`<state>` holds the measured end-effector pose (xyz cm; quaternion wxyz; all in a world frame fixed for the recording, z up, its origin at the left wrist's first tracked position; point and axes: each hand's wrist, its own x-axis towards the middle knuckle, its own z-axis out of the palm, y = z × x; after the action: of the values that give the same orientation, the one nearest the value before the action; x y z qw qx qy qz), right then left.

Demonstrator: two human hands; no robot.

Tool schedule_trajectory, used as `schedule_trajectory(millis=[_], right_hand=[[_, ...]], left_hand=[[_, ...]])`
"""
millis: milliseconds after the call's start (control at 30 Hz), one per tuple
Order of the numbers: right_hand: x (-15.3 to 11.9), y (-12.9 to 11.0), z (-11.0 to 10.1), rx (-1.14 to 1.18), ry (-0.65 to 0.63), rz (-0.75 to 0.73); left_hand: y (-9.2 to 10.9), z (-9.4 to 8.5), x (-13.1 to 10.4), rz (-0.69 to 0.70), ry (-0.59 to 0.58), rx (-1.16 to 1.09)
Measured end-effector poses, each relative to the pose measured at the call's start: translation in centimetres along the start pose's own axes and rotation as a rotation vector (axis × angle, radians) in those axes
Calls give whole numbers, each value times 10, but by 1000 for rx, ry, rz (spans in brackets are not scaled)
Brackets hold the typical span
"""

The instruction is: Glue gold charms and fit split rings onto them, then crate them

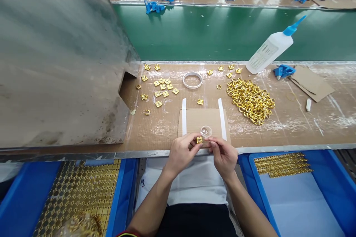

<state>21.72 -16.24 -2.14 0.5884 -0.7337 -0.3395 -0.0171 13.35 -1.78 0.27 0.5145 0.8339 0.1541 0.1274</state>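
Note:
My left hand (pixel 182 153) pinches a small square gold piece (pixel 199 140) at the front edge of the bench. My right hand (pixel 224 155) is closed on a thin stick (pixel 206 141), whose tip reaches the gold piece. Just beyond my fingers, a small clear round dish (pixel 206 131) rests on a cardboard pad (pixel 203 118) with white tape strips. Square gold pieces (pixel 162 87) lie scattered to the left, and a heap of gold rings (pixel 250 100) lies to the right. A white tape roll (pixel 192 80) sits behind the pad.
A metal housing (pixel 63 63) stands at the left. At the back right a white bottle (pixel 269 52) leans beside blue clips (pixel 283 71). Blue trays (pixel 126 192) with gold pieces flank my lap. Across the green belt (pixel 194 29), other people's hands work near blue clips.

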Motion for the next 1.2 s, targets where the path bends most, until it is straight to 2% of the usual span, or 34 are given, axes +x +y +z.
schedule_trajectory(millis=[233, 567, 1200], right_hand=[[1, 0, 1, -40, 16, -101], [1, 1, 1, -52, -7, -143], [0, 0, -1, -100, 14, -130]], left_hand=[[-1, 0, -1, 49, 11, 18], [-1, 1, -2, 58, 20, 13], [-2, 2, -3, 45, 23, 16]])
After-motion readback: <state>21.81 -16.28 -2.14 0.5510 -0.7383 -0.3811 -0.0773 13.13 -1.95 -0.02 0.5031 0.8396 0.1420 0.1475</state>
